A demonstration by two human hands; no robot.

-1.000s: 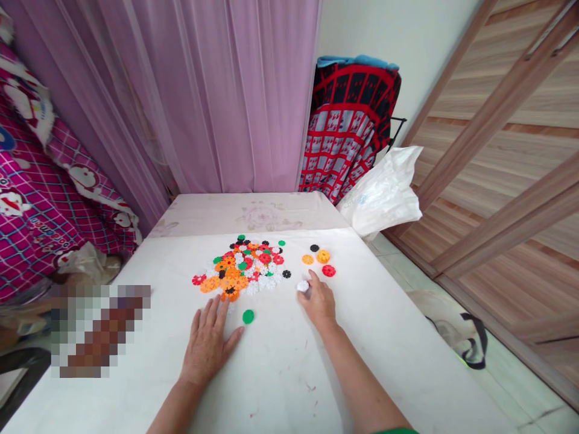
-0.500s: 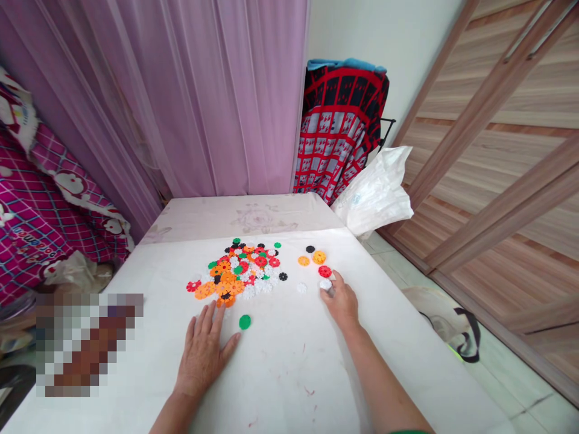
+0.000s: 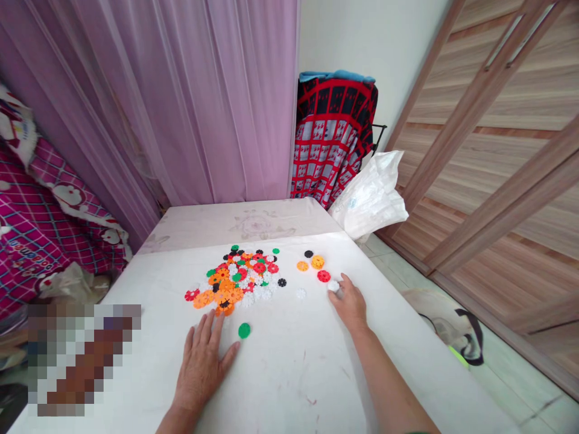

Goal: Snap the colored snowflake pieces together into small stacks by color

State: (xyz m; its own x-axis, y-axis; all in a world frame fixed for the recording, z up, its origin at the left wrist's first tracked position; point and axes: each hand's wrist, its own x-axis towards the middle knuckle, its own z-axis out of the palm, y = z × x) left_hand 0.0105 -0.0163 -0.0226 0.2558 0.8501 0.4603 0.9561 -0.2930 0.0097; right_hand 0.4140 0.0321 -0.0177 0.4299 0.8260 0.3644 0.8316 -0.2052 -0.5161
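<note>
A white, notched-edge disc [image 3: 333, 286] is held at the fingertips of the right grip [image 3: 351, 304], just beside a red disc [image 3: 323, 276], while a yellow-orange disc [image 3: 317, 262], a paler orange disc [image 3: 302, 266] and a black disc [image 3: 308, 254] lie a little farther back. A second white disc [image 3: 301, 293] lies flat between these and a spread, overlapping pile [image 3: 233, 289] of orange, red, white, black and green discs on the worktop [image 3: 280, 374]. A green disc [image 3: 244, 330] lies flat in front of the pile, apart from it.
</note>
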